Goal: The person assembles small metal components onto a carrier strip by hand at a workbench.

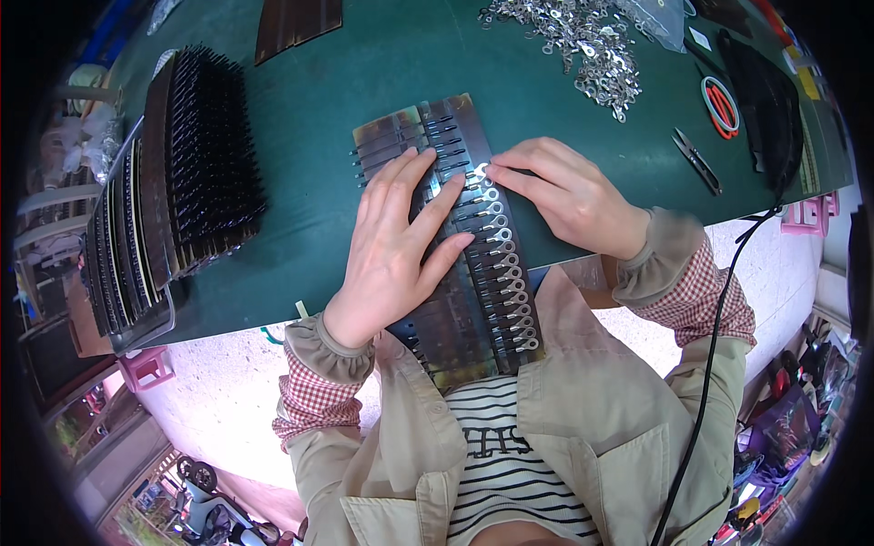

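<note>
A long dark metal rack (pixel 464 118) with rows of pins lies on the green table (pixel 319 109), running from the middle of the table to its near edge. Several silver ring terminals (pixel 510 273) hang on the pins along its right side. My left hand (pixel 401 246) lies flat on the rack with fingers spread, pressing it down. My right hand (pixel 564 191) has its fingertips pinched on one silver ring terminal (pixel 481 171) at the top of the filled row.
A heap of loose silver ring terminals (pixel 583 41) lies at the far right. Stacked dark pin racks (pixel 196 164) stand at the left beside upright plates (pixel 118 255). Small snips (pixel 698 162), red-handled scissors (pixel 722 106) and a black cable (pixel 719 309) are at the right.
</note>
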Demonstrator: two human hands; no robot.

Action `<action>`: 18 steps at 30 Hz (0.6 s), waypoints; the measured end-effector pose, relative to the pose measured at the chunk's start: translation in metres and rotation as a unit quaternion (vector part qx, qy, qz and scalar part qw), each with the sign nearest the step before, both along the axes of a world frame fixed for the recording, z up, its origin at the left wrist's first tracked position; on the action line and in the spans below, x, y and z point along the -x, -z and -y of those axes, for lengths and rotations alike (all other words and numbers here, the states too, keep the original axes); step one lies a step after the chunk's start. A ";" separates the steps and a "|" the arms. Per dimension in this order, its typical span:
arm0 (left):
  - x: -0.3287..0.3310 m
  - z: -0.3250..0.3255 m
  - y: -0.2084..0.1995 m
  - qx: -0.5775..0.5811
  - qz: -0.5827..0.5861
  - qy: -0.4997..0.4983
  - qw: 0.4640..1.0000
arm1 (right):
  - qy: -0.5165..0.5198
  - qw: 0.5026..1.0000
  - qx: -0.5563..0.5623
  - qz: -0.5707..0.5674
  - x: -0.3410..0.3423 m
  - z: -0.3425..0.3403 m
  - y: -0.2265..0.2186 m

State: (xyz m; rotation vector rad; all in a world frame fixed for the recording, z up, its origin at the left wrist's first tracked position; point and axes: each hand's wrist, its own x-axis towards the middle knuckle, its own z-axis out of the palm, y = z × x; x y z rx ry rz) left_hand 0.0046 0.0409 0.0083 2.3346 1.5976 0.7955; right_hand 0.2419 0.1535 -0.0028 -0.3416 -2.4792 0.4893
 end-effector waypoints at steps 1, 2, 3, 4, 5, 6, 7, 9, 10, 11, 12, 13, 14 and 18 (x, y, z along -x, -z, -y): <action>0.000 0.000 -0.001 0.001 -0.001 0.003 1.000 | -0.002 1.000 0.001 -0.007 -0.001 0.001 0.000; -0.001 0.000 -0.002 0.002 -0.002 0.005 1.000 | -0.002 1.000 0.001 -0.007 -0.002 0.002 0.000; -0.001 0.001 -0.003 0.003 -0.002 0.007 1.000 | -0.004 1.000 -0.009 0.003 -0.003 0.003 0.000; -0.001 0.001 -0.003 0.003 -0.002 0.007 1.000 | -0.006 1.000 -0.020 0.014 -0.003 0.004 0.000; -0.001 0.001 -0.003 0.004 -0.005 0.007 1.000 | -0.007 0.999 -0.031 0.024 -0.003 0.005 0.000; -0.001 0.002 -0.003 0.006 -0.009 0.008 1.000 | -0.008 0.999 -0.031 0.024 -0.003 0.005 0.000; 0.000 0.002 -0.003 0.007 -0.012 0.008 1.000 | -0.009 0.999 -0.035 0.026 -0.003 0.006 -0.001; 0.000 0.002 -0.003 0.008 -0.015 0.008 1.000 | -0.009 0.999 -0.043 0.029 -0.002 0.006 -0.001; 0.000 0.002 -0.003 0.007 -0.018 0.008 1.000 | -0.010 0.999 -0.043 0.029 -0.002 0.007 -0.001; 0.000 0.002 -0.003 0.007 -0.021 0.008 1.000 | -0.009 0.998 -0.051 0.031 -0.002 0.007 -0.002; 0.000 0.002 -0.002 0.007 -0.021 0.007 1.000 | -0.008 0.998 -0.058 0.033 -0.002 0.008 -0.002; 0.000 0.002 -0.001 0.003 -0.022 0.008 1.000 | -0.006 0.997 -0.065 0.035 -0.002 0.008 -0.002; 0.000 0.001 0.000 -0.002 -0.024 0.009 1.000 | -0.007 0.997 -0.064 0.035 -0.002 0.008 -0.001; -0.001 0.000 0.000 -0.013 -0.019 0.009 1.000 | -0.007 0.997 -0.065 0.032 -0.002 0.008 -0.002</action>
